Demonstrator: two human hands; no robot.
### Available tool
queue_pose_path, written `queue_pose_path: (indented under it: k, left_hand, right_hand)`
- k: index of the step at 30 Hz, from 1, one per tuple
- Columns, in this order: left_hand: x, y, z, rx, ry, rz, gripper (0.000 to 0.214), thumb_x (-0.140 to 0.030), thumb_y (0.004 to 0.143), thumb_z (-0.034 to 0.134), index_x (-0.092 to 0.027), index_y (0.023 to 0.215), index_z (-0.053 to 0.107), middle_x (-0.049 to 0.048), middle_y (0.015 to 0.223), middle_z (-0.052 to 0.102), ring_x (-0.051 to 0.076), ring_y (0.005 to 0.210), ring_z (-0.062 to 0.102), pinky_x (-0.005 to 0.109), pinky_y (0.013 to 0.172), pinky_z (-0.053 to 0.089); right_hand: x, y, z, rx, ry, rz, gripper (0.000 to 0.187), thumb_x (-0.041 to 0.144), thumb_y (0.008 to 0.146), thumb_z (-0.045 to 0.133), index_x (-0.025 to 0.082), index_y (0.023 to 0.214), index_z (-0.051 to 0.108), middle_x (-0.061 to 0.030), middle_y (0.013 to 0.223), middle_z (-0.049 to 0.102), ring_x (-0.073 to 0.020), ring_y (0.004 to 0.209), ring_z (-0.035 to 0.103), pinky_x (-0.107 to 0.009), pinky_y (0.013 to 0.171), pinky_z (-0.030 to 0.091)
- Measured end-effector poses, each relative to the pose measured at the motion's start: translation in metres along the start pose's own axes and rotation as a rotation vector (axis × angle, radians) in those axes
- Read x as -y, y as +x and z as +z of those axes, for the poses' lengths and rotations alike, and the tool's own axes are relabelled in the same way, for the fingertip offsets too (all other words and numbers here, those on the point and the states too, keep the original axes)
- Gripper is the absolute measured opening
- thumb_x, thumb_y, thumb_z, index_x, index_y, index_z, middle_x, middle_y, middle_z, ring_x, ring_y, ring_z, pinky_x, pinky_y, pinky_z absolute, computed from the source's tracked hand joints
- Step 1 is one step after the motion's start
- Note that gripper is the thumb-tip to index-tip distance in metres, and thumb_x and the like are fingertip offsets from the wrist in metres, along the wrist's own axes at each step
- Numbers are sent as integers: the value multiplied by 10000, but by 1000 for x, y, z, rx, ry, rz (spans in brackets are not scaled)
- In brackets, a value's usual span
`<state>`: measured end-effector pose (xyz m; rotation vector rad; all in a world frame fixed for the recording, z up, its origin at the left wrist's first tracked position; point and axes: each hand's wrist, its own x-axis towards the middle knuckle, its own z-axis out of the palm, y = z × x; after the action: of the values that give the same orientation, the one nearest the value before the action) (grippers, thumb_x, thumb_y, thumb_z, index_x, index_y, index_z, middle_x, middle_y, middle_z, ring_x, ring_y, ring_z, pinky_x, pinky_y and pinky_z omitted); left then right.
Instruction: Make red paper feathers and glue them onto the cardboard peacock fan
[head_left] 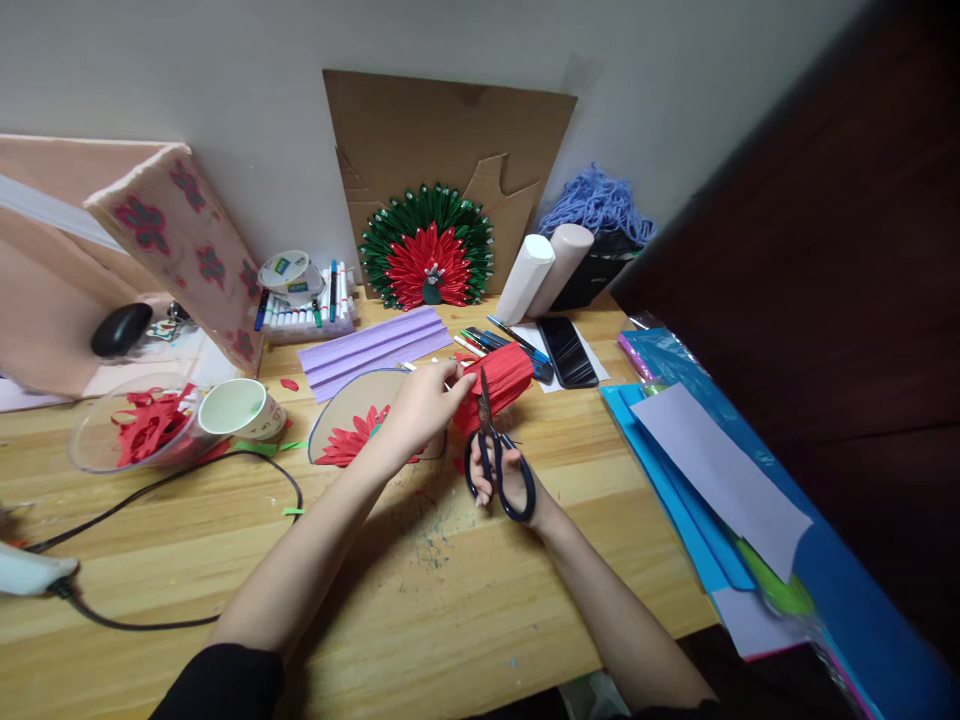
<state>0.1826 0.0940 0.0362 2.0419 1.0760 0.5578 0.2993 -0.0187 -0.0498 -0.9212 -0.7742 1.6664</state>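
My left hand [433, 395] pinches the edge of a folded piece of red crepe paper [506, 375] above the middle of the table. In my right hand [504, 480] are scissors [487, 410] with black handles, my fingers through the loops. Their blades point away from me and lie against the red paper near my left fingertips. Under my left wrist lies a rounded cardboard piece [334, 420] with a dark blue edge and red paper petals [352, 440]; my forearm hides part of it.
Against the wall leans a cardboard sheet [450, 120] behind a red and green paper peacock [429, 250]. Left stand a paper cup [244, 410] and a clear bowl [94, 430] of red scraps; a black cable [135, 628] crosses the table. A phone [568, 352] and blue folders [660, 480] lie right.
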Motion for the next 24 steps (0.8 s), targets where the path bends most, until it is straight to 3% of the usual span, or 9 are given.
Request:
queue_pose_path:
  k: [9,15,24]
  left_hand:
    - [2,1,-2,-2,-12,-7,307,-331,858,462,-176,594,486,-10,553,503,137,565,438,249,549,281]
    - [3,2,-2,-42,-37,-10,330,-347,883,422,-173,615,507,-10,568,509,137,568,448,250,557,290]
    - [1,1,-2,-12,-41,28,305,-341,862,446,-175,608,480,-19,557,455,126,555,390,244,546,253]
  right_hand:
    - [2,2,3,-94,-56,-30,510,667,620,649,207,714,449,107,416,415,-57,305,358,-174,302,361]
    - [10,-2,9,-142,-132,-68,461,610,639,674,202,714,474,98,432,434,-53,311,369,-169,312,332]
    - [1,-2,4,-94,-111,-56,679,821,497,589,198,733,460,88,417,450,-67,331,397,-187,342,371]
